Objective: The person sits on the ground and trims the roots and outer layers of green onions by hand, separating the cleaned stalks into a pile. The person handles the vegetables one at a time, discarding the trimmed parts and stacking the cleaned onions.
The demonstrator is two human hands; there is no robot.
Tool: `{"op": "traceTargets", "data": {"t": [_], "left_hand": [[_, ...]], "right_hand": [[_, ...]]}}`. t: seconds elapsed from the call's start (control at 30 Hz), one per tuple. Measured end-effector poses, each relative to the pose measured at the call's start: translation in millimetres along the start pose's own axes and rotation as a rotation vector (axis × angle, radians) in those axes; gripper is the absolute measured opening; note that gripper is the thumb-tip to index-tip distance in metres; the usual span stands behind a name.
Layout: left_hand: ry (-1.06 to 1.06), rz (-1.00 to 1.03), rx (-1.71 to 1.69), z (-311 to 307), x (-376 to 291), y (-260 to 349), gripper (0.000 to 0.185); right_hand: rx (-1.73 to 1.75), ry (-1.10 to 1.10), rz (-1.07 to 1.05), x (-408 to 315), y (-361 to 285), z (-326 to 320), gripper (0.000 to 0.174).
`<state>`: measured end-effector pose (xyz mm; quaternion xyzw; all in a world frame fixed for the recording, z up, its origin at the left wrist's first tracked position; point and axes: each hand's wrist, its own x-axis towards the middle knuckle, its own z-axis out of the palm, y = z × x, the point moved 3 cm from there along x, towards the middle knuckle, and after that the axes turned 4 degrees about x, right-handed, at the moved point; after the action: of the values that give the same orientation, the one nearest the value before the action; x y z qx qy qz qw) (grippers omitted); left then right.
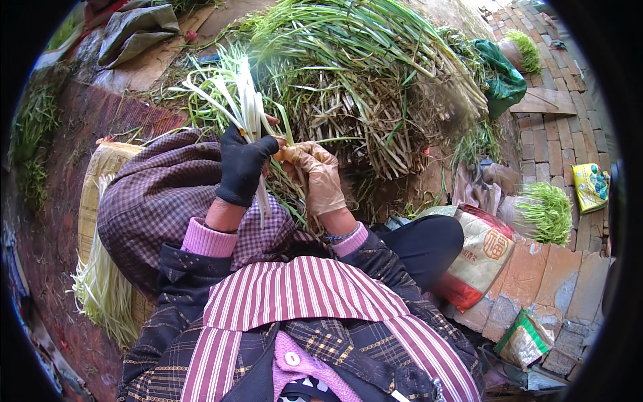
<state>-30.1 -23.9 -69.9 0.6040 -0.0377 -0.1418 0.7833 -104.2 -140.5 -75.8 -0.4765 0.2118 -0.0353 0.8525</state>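
Note:
My left hand (241,163), in a black fingerless glove, is closed around a bunch of pale, white-stemmed green stalks (247,103), likely garlic greens. Their white ends point away from me, above the fist. Beside it, my right hand (319,173) wears a thin translucent glove over its fingers. Its thumb and fingers pinch a yellowish-green strip of leaf or stalk close to the left fingertips; the exact contact is partly hidden. Just beyond both hands lies a large heap of unstripped stalks (341,75), with dry, brownish root ends towards me.
A bundle of pale stalks (103,301) lies at left on a yellow woven sack (103,166). Checked cloth (155,201) covers my lap. At right are a rice sack (477,251), upright bundled greens (545,211), a green bag (502,75) and a yellow packet (590,187) on brick paving.

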Motion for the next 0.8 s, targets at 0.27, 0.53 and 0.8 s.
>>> {"op": "traceTargets", "data": {"t": [0.27,0.53,0.8], "left_hand": [[0.034,-0.064,0.044,-3.0,2.0,2.0,0.035],[0.025,-0.111,0.181,-3.2,4.0,-4.2,0.039],[-0.098,-0.158,-0.039,0.0,0.0,-2.7,0.035]], "right_hand": [[-0.326,0.032,0.102,6.8,52.2,-61.0,0.013],[-0.377,-0.149,-0.184,3.7,20.7,-36.5,0.019],[-0.157,-0.238,0.105,-8.4,17.0,-16.0,0.016]]}}
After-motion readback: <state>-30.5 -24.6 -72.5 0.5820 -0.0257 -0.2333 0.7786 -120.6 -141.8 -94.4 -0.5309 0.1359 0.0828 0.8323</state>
